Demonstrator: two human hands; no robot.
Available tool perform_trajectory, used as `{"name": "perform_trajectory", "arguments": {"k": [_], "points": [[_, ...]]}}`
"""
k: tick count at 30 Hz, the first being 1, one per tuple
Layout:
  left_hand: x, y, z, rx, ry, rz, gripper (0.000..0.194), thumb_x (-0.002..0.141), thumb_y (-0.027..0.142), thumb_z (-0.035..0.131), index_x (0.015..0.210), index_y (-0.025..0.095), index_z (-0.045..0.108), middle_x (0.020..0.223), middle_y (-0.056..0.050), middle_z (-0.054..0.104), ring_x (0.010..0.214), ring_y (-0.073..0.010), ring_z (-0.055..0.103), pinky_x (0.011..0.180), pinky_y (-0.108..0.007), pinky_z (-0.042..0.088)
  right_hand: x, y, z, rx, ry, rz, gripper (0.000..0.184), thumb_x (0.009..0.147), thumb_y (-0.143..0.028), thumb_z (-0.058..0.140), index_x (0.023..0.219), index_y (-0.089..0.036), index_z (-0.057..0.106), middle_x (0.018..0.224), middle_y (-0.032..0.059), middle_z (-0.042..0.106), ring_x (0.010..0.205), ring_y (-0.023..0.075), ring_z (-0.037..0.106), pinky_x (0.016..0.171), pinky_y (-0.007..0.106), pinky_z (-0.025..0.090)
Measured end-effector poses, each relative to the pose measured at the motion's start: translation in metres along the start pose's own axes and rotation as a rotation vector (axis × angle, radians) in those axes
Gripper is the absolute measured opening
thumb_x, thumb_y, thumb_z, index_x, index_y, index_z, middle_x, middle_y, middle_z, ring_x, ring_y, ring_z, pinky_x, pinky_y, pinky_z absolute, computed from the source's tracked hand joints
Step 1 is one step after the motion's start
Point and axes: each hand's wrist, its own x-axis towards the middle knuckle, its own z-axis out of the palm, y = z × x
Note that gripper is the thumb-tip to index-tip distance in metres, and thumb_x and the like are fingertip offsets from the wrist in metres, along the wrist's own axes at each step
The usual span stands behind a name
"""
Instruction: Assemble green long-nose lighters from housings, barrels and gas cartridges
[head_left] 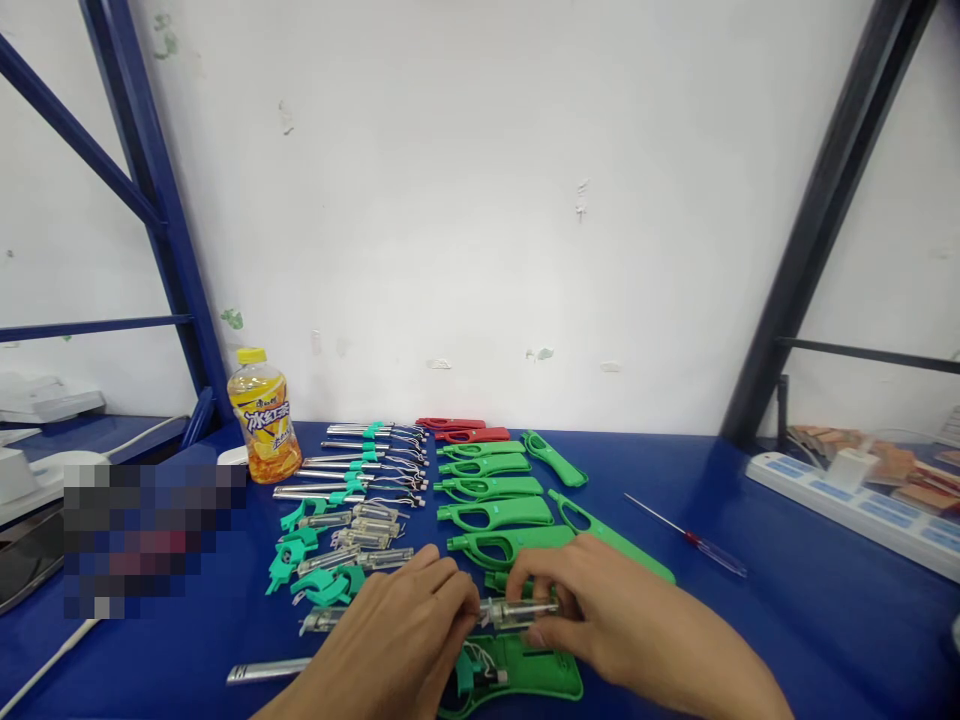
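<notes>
My left hand and my right hand meet low in the middle of the blue table. Together they pinch a small clear lighter insert, fingers closed on its two ends. Right under it lies an open green lighter shell with a teal part and wires inside. A metal tube lies just left of my left wrist. Beyond my hands sits a row of green handle shells, with two red shells at the far end.
Left of the shells lie metal tubes with teal fittings and clear inserts. A yellow drink bottle stands at the back left. A thin screwdriver lies at the right, a white power strip further right.
</notes>
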Motion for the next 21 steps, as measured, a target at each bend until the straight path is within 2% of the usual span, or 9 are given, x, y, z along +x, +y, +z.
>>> {"name": "perform_trajectory", "arguments": {"k": [5, 13, 21], "points": [[0.001, 0.0023, -0.0013, 0.025, 0.016, 0.007, 0.022, 0.099, 0.008, 0.052, 0.098, 0.027, 0.063, 0.096, 0.002, 0.071, 0.09, -0.0211, 0.066, 0.071, -0.033, 0.044, 0.0021, -0.0015, -0.0011, -0.002, -0.006, -0.008, 0.018, 0.091, -0.02, 0.081, 0.101, -0.033, 0.073, 0.086, -0.0069, 0.071, 0.093, 0.0204, 0.063, 0.073, 0.026, 0.036], [0.0009, 0.0067, -0.002, 0.037, -0.05, -0.059, 0.019, 0.101, 0.011, 0.054, 0.1, 0.026, 0.066, 0.097, 0.001, 0.072, 0.095, -0.0238, 0.068, 0.066, -0.035, 0.04, 0.0022, -0.0019, 0.0007, -0.01, -0.008, -0.026, 0.014, 0.092, -0.022, 0.08, 0.1, -0.033, 0.076, 0.087, -0.0064, 0.073, 0.095, 0.0205, 0.064, 0.076, 0.026, 0.038], [0.0031, 0.0088, -0.0059, 0.083, -0.071, -0.036, 0.02, 0.101, 0.01, 0.052, 0.102, 0.023, 0.067, 0.098, -0.001, 0.073, 0.095, -0.0245, 0.067, 0.066, -0.035, 0.042, 0.0034, -0.0026, 0.0003, -0.016, -0.019, -0.036, 0.017, 0.09, -0.019, 0.08, 0.101, -0.032, 0.076, 0.085, -0.0058, 0.072, 0.093, 0.0211, 0.065, 0.071, 0.026, 0.037]]}}
